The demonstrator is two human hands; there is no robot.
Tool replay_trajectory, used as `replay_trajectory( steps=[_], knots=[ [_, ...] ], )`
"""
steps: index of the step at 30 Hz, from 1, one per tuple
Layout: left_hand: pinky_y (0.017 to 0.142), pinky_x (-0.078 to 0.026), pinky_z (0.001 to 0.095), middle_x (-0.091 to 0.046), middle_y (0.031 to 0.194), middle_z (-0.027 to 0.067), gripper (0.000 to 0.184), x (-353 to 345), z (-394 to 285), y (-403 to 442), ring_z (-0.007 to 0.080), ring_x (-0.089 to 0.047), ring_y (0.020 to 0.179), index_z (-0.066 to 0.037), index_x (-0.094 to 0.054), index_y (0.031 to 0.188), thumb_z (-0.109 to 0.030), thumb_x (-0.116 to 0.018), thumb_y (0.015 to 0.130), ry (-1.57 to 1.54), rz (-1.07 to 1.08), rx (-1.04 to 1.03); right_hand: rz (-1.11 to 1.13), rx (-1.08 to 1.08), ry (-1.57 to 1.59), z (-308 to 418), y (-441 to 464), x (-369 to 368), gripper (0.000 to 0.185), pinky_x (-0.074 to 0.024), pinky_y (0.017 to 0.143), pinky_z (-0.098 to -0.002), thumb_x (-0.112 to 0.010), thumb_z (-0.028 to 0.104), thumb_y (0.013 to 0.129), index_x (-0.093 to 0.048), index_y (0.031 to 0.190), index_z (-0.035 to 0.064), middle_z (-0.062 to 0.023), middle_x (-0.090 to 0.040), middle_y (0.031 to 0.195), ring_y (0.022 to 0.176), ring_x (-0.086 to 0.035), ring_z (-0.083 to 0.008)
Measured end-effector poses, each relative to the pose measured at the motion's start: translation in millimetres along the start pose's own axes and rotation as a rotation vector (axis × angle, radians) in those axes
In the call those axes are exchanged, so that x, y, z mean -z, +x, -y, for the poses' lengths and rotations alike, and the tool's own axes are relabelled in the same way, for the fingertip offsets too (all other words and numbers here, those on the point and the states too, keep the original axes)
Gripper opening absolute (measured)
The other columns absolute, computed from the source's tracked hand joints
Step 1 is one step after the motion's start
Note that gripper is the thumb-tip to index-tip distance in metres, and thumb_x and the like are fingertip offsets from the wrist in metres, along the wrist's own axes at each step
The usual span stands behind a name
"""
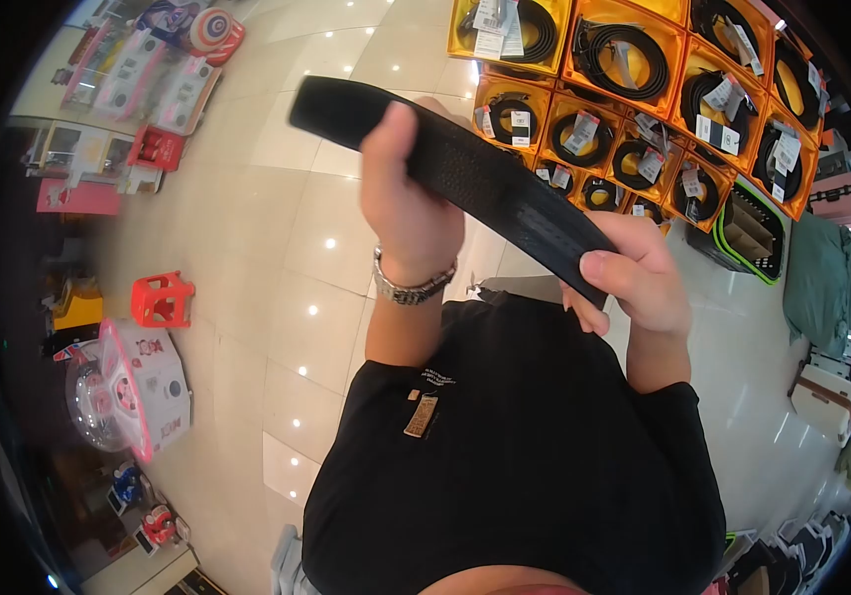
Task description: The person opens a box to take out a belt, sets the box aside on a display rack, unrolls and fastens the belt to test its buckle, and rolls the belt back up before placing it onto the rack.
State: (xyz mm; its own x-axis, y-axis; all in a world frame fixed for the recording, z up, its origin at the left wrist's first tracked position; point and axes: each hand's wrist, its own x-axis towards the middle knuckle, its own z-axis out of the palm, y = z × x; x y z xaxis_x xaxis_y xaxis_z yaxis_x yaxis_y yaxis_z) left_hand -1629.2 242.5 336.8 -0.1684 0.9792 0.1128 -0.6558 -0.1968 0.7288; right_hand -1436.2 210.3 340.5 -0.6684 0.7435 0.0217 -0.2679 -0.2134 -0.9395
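While both hands are up in front of the black shirt [535,456], the thing in play is a black strap [490,188], held tilted in mid-air over the tiled floor [277,268]. Left hand [411,193]: thumb on the near face, fingers behind, closed down to strap thickness, one end sticking out past the grip. Right hand [644,273]: pinching near the other end, thumb on the face. Step in hand, my read: two-handed handling, no release yet. Can't tell if it's one layer or doubled. Orange display [678,50] with coiled belts [594,61] sits beyond, apart from the strap. Next move calls for one firm grip before the other lets go; I see no other support.
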Motion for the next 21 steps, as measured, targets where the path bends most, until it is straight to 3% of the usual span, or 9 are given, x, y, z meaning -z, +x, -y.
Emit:
replay_trajectory(
  steps=[11, 13, 15, 17, 18, 21],
  knots=[
    [0.050, -0.037, 0.0303, -0.041, 0.050, 0.0066, 0.048, 32.1, -7.1, 7.1, 0.0173, -0.043, 0.049, -0.006, -0.047, 0.065, -0.043, -0.034, 0.094, -0.291, 0.333, 0.149, -0.017, 0.035, 0.005, -5.9, -8.9, 10.9, 0.019, -0.0397, 0.040, -0.0228, -0.054, 0.012, 0.086, -0.058, 0.082, -0.0057, -0.0042, -0.053, 0.057, 0.039, -0.048, -0.0080],
    [0.038, -0.027, 0.0223, -0.047, 0.050, 0.0064, 0.054, 31.2, -9.0, 6.4, 0.0122, -0.034, 0.039, -0.004, -0.051, 0.068, -0.048, -0.035, 0.094, -0.435, 0.218, 0.257, -0.011, 0.036, -0.022, -6.0, -8.6, 13.5, 0.019, -0.0398, 0.040, -0.0228, -0.054, 0.012, 0.086, -0.058, 0.083, -0.0059, -0.0041, -0.053, 0.057, 0.039, -0.048, -0.0080],
    [0.038, -0.027, 0.0212, -0.052, 0.055, 0.0052, 0.046, 20.9, -13.0, 0.8, 0.0100, -0.036, 0.040, -0.003, -0.055, 0.074, -0.042, -0.040, 0.094, -0.379, 0.217, 0.270, -0.027, 0.027, -0.057, -7.0, -10.2, 16.7, 0.029, -0.0438, 0.039, -0.0239, -0.052, 0.019, 0.084, -0.055, 0.086, -0.0103, -0.0096, -0.058, 0.057, 0.038, -0.051, -0.0107],
    [0.042, -0.029, 0.0198, -0.041, 0.053, 0.0010, 0.039, 6.8, -3.5, -4.6, 0.0075, -0.040, 0.047, -0.006, -0.048, 0.066, -0.032, -0.039, 0.094, 0.088, -0.070, 0.120, -0.050, -0.006, -0.053, -5.9, -10.3, 14.7, 0.024, -0.0430, 0.041, -0.0233, -0.053, 0.016, 0.085, -0.057, 0.086, -0.0077, -0.0063, -0.056, 0.057, 0.040, -0.051, -0.0095],
    [0.042, -0.027, 0.0208, -0.040, 0.054, -0.0002, 0.036, 15.3, 0.8, -5.4, 0.0074, -0.038, 0.047, -0.007, -0.046, 0.065, -0.030, -0.041, 0.093, 0.177, 0.164, 0.151, -0.067, -0.040, -0.045, -5.8, -10.0, 13.6, 0.018, -0.0421, 0.043, -0.0228, -0.053, 0.012, 0.086, -0.059, 0.086, -0.0052, -0.0029, -0.054, 0.057, 0.043, -0.051, -0.0083],
    [0.041, -0.026, 0.0225, -0.047, 0.057, 0.0017, 0.036, -0.7, 14.0, -19.8, 0.0058, -0.035, 0.046, -0.005, -0.050, 0.068, -0.029, -0.044, 0.093, 0.329, 0.169, 0.150, -0.032, -0.067, -0.016, -5.9, -6.1, 14.6, 0.017, -0.0433, 0.044, -0.0231, -0.052, 0.011, 0.086, -0.058, 0.086, -0.0046, -0.0028, -0.054, 0.058, 0.044, -0.052, -0.0088]
  ],
)
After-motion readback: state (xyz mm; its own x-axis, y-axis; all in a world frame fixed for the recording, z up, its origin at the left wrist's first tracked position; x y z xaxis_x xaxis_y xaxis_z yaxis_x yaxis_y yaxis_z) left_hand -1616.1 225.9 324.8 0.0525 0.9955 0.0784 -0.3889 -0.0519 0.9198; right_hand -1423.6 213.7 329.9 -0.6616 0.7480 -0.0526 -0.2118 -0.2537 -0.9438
